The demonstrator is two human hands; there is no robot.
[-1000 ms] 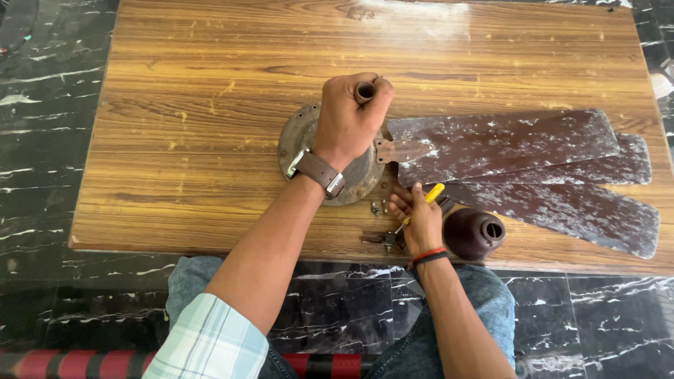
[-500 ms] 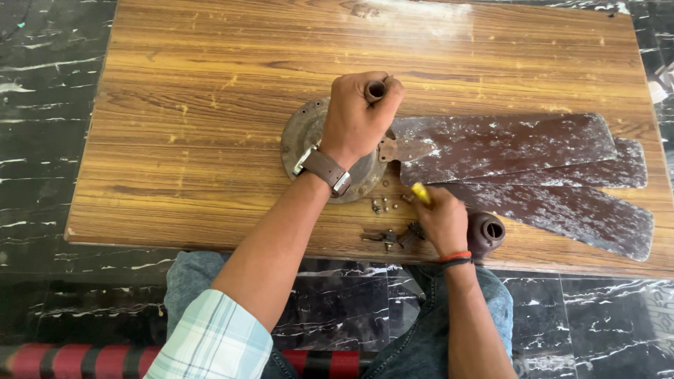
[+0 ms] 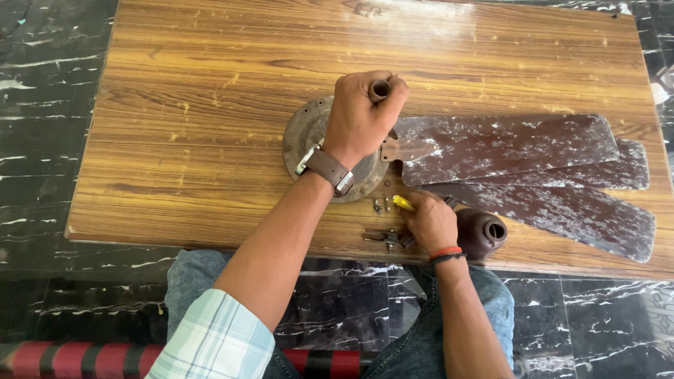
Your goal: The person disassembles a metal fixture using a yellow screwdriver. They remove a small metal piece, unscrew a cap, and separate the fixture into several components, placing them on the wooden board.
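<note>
My left hand (image 3: 361, 116), with a brown strap watch on the wrist, is closed around the upright brown rod (image 3: 380, 89) of a round, rusty fan motor (image 3: 302, 140) lying on the wooden table (image 3: 210, 91). My right hand (image 3: 430, 221) rests near the table's front edge and grips a yellow-handled tool (image 3: 401, 203), its tip hidden under the fingers. A few small screws (image 3: 381, 206) lie just left of that hand. Dusty brown fan blades (image 3: 505, 147) stretch to the right of the motor.
A brown bell-shaped fan cover (image 3: 483, 234) stands by my right wrist. A small metal bracket (image 3: 382, 237) lies at the table's front edge. Black marble floor (image 3: 42, 140) surrounds the table. A red striped cloth (image 3: 70, 358) is at the bottom left.
My right hand with the yellow-handled tool has dropped from upright by the motor to lie flat near the screws at the table's front. My left hand keeps its grip on the rod.
</note>
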